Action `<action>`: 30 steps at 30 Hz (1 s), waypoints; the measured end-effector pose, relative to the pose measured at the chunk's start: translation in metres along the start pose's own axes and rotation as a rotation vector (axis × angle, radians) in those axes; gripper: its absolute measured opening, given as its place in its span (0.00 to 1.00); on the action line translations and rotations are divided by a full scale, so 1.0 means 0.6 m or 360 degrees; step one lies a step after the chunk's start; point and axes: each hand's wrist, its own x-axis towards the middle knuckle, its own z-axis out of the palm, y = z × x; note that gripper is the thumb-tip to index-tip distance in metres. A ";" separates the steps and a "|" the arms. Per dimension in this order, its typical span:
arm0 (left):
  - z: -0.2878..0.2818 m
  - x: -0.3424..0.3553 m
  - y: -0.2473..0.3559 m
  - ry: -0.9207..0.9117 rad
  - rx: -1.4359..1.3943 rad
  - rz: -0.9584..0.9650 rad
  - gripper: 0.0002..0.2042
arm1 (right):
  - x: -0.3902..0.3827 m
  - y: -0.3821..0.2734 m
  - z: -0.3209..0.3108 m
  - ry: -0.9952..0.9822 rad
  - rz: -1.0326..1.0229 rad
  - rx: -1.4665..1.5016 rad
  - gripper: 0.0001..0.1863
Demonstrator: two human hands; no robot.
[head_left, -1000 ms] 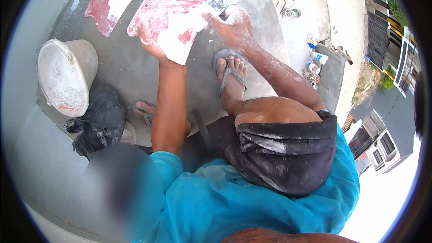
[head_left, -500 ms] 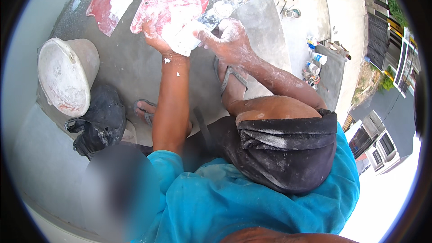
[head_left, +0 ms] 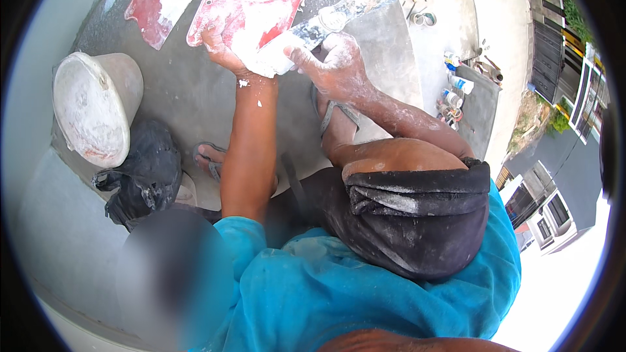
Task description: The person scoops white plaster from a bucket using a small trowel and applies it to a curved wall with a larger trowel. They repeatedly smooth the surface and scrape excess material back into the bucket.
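Observation:
My left hand (head_left: 223,52) grips a red plastic board (head_left: 242,1) from beneath, its face smeared with white paste (head_left: 251,49) and a few crumbs on my wrist. My right hand (head_left: 329,68), dusted white, is closed on a long paint-spattered scraper (head_left: 358,1). The scraper's paste-covered end rests on the lower right part of the board, and its handle points up to the right. A second red board (head_left: 145,6) with a white lump lies on the grey floor (head_left: 169,81) at upper left.
A whitened bucket (head_left: 127,91) and a crumpled black bag (head_left: 143,169) sit at left beside a wall. My sandalled feet (head_left: 212,156) are below my hands. At right, containers (head_left: 460,85) and brushes lie by a concrete edge (head_left: 479,117), with buildings (head_left: 548,202) beyond.
My right hand and scraper have moved down and slightly left across the board. Paste has gathered at its lower edge, and crumbs now show on my left wrist.

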 end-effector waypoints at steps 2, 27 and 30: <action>-0.005 -0.005 0.007 0.0047 0.0025 0.0047 0.38 | 0.025 -0.013 -0.011 -0.0069 0.0354 0.0051 0.18; 0.000 0.000 -0.012 -0.0277 -0.0210 0.0070 0.36 | 0.015 -0.029 -0.033 -0.0197 0.0564 0.0263 0.20; 0.007 -0.005 -0.001 -0.0422 -0.0591 -0.0090 0.38 | -0.012 -0.014 -0.007 -0.0020 -0.0395 -0.0138 0.19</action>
